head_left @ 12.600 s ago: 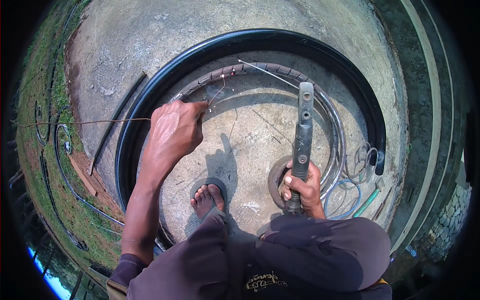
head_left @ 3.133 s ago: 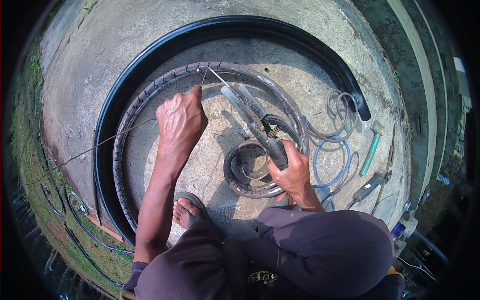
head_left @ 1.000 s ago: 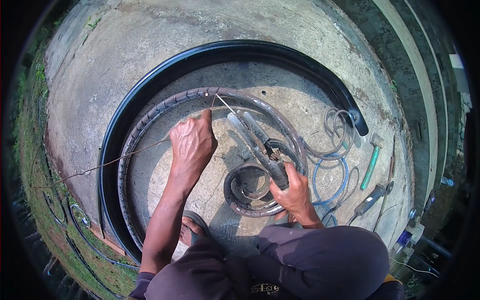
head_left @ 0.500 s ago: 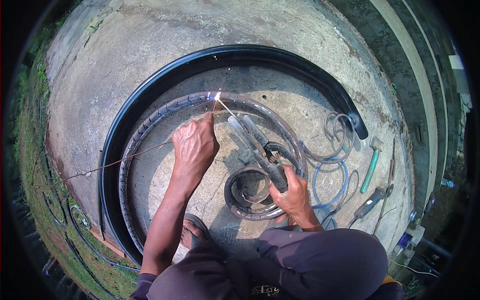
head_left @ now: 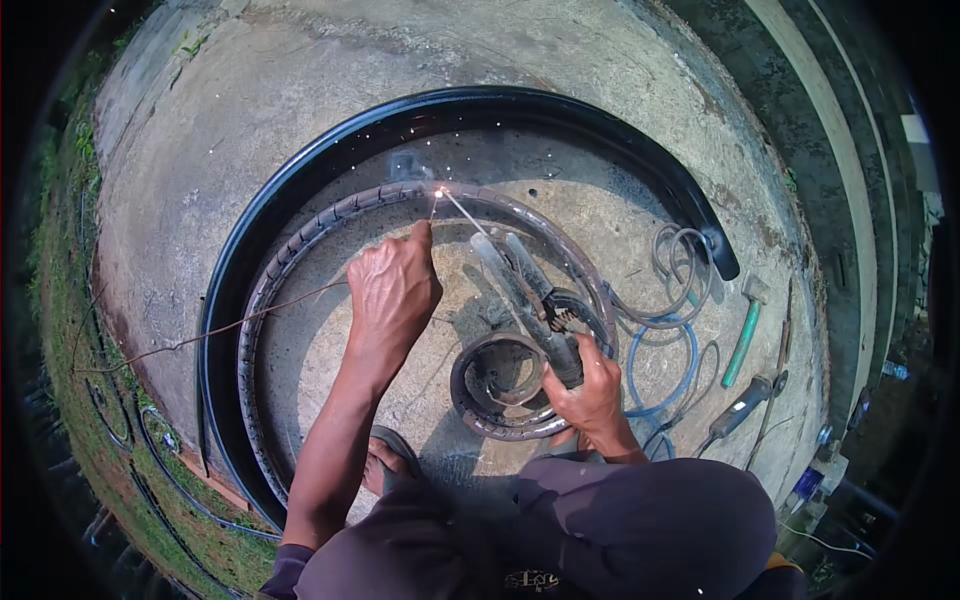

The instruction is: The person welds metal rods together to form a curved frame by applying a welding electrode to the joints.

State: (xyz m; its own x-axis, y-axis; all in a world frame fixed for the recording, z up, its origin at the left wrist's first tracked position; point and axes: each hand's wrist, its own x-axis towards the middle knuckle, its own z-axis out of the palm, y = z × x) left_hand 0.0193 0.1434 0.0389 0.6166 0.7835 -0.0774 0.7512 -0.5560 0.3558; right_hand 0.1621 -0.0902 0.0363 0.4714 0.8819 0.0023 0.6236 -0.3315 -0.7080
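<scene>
My left hand pinches a long thin rusty wire just below a glowing spot on a spiralled metal strip with slits cut across it. Sparks and a little smoke rise from that spot. My right hand grips a worn electrode holder, angled up and left, with a thin pale rod clamped in it; the rod's tip is at the glow. Behind the strip lies a curved black channel piece on the concrete slab.
On the right lie grey hose loops, a blue hose, a green-handled hammer and a black power tool. My sandalled foot stands inside the strip's curve. Grass borders the slab at left, a dark ledge at right.
Since a second ago sparks have appeared at the rod's tip and now scatter over the black piece. Both hands and the holder have shifted slightly right in the view.
</scene>
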